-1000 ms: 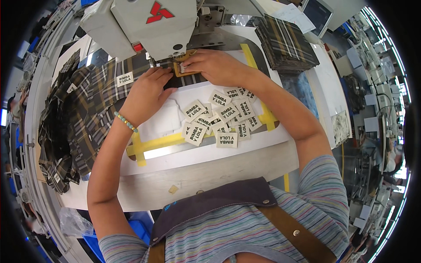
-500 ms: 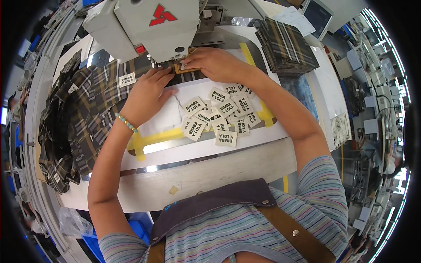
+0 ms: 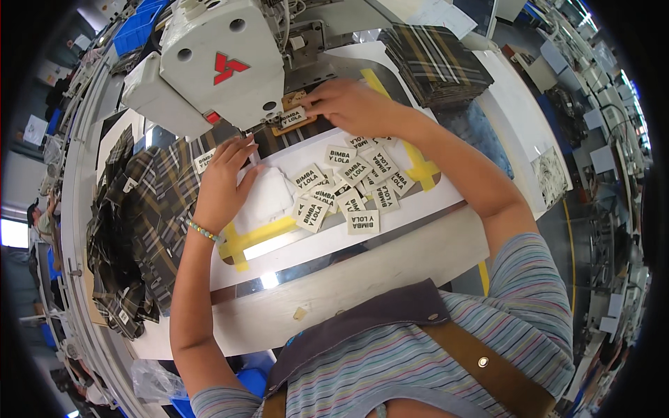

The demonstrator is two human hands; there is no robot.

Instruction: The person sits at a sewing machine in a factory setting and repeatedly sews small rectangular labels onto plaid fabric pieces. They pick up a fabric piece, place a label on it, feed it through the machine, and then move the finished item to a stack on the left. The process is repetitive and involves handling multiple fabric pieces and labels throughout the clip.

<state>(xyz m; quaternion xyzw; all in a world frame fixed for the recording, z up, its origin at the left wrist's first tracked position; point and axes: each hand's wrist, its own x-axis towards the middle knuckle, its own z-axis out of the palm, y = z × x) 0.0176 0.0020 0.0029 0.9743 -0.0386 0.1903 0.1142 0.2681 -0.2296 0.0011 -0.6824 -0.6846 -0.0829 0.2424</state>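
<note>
A white sewing machine head (image 3: 216,66) stands over dark plaid fabric (image 3: 164,164) spread on the table. Under its front, a tan frame (image 3: 306,122) surrounds a cream label (image 3: 293,115) with dark lettering, lying on the fabric. My right hand (image 3: 359,108) is at the frame's right side, fingers bent towards the label and slightly smeared; nothing shows in them. Resting on the fabric left of the frame, my left hand (image 3: 226,181) has its fingers stretched out and thumb apart. A second cream label (image 3: 204,161) sits on the fabric beside these fingers.
Loose cream labels (image 3: 355,169) are heaped on the white board, beside a small white stack (image 3: 268,194). Folded plaid pieces (image 3: 439,63) are piled at the far right. Crumpled plaid fabric (image 3: 115,258) bunches at the left. Yellow tape (image 3: 261,233) borders the board.
My right hand has drawn back to the right, uncovering the label in the frame. My left hand has slid back a little from the frame. The whole view has shifted and turned slightly.
</note>
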